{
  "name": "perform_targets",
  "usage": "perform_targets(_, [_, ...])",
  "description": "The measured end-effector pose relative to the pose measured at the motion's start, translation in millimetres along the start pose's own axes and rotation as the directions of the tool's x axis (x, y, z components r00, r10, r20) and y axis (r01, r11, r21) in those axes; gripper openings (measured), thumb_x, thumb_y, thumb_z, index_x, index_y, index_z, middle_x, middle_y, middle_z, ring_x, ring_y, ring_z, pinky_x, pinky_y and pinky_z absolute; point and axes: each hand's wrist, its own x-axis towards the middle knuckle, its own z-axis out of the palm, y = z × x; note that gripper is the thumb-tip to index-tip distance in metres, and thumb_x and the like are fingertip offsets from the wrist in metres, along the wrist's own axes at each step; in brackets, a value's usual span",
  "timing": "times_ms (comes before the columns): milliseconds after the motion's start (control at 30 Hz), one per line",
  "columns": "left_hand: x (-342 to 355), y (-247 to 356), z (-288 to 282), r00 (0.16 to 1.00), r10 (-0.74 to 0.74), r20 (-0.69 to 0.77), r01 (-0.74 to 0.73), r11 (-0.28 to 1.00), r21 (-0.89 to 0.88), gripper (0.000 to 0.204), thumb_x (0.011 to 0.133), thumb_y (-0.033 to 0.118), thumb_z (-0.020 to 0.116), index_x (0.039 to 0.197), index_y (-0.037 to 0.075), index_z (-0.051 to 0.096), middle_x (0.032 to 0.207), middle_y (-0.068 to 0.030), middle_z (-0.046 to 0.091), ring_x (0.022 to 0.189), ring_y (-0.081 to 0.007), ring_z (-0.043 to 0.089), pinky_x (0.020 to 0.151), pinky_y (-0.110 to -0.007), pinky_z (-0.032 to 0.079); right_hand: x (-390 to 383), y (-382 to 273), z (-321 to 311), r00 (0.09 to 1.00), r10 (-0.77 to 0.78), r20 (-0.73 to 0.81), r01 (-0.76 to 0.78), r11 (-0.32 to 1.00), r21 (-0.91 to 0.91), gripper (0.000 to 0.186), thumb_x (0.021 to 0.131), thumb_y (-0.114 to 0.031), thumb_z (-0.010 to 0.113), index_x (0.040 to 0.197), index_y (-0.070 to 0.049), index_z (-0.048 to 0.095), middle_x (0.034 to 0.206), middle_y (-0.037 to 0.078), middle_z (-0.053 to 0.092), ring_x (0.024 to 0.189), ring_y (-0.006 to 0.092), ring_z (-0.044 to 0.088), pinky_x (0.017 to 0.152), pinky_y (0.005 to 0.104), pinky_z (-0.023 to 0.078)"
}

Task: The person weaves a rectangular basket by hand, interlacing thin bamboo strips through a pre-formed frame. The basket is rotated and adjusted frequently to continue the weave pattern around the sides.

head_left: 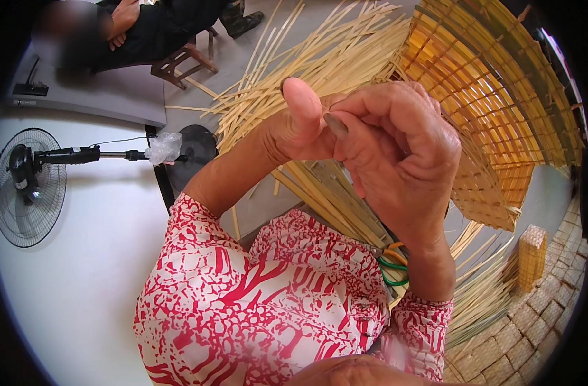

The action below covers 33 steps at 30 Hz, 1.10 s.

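Note:
In front of my chest both hands are raised together. My left hand (305,122) has its thumb stretched up and away; its other fingers are mostly hidden behind my right hand. My right hand (400,148) is closed, its thumb and forefinger pinched together at the base of the left thumb. Whatever lies in that pinch, if anything, is too small to make out. Below the hands, long flat bamboo strips (319,199) lie across my lap. Scissors (395,273) with green and orange handles rest by my right forearm.
A large woven bamboo basket (480,83) stands at the far right. Loose strips (307,67) cover the floor ahead, with thinner ones (480,293) at right beside a woven block (532,258). A standing fan (30,186) is at left. Someone (158,29) sits beside a wooden stool (186,63).

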Motion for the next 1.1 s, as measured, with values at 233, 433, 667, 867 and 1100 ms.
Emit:
perform_targets(233, [-0.7,-4.3,8.4,0.999,0.046,-0.014,-0.048,0.97,-0.239,0.151,0.044,0.107,0.034,0.146,-0.004,0.045,0.125,-0.0165,0.065,0.108,-0.0269,0.069,0.091,-0.04,0.059,-5.7,4.9,0.4,0.998,-0.037,-0.047,0.035,0.998,-0.044,0.012,0.08,0.003,0.077,0.087,0.0,0.069,0.077,0.005,0.067,0.071,0.0166,0.06,0.068,0.0292,0.047])
perform_targets(433, [-1.6,-20.0,-22.5,0.995,0.087,0.052,-0.076,0.981,-0.177,0.14,0.051,0.104,0.034,0.136,-0.006,0.053,0.114,-0.0153,0.069,0.102,-0.0252,0.068,0.087,-0.036,0.057,-11.8,3.3,-14.9,0.998,-0.054,0.021,0.052,0.996,0.071,0.009,0.08,-0.003,0.076,0.084,-0.006,0.068,0.079,0.005,0.069,0.078,0.0203,0.063,0.081,0.0364,0.046])
perform_targets(667, [-15.0,14.7,-56.2,0.934,0.037,-0.355,-0.047,0.999,-0.019,0.035,0.1,0.039,0.066,0.094,0.005,0.064,0.072,-0.0018,0.059,0.058,-0.0082,0.049,0.052,-0.022,0.038,-19.7,25.6,-47.5,0.993,-0.108,0.038,0.112,0.985,-0.129,0.011,0.083,-0.01,0.079,0.084,-0.009,0.068,0.09,0.005,0.07,0.093,0.0271,0.066,0.09,0.0415,0.045])
perform_targets(867, [16.7,40.1,-48.7,0.869,0.152,-0.472,-0.044,0.972,0.232,0.023,0.101,0.026,0.068,0.091,0.006,0.071,0.074,-0.0038,0.07,0.058,-0.0063,0.057,0.052,-0.018,0.044,18.9,28.3,-141.2,0.933,0.116,-0.341,-0.174,0.974,-0.144,0.001,0.093,-0.003,0.071,0.093,-0.002,0.071,0.081,0.001,0.067,0.07,0.0053,0.06,0.062,0.0228,0.049])
perform_targets(1100, [86.9,65.5,-23.5,0.91,0.285,-0.301,-0.043,0.787,0.615,0.031,0.105,0.027,0.062,0.095,0.001,0.073,0.077,-0.0047,0.07,0.061,-0.0104,0.06,0.055,-0.023,0.046,92.6,60.9,-223.2,0.941,0.004,-0.338,-0.205,0.803,-0.56,0.015,0.095,-0.011,0.068,0.106,-0.004,0.076,0.082,0.005,0.072,0.068,0.0107,0.066,0.062,0.0286,0.051])
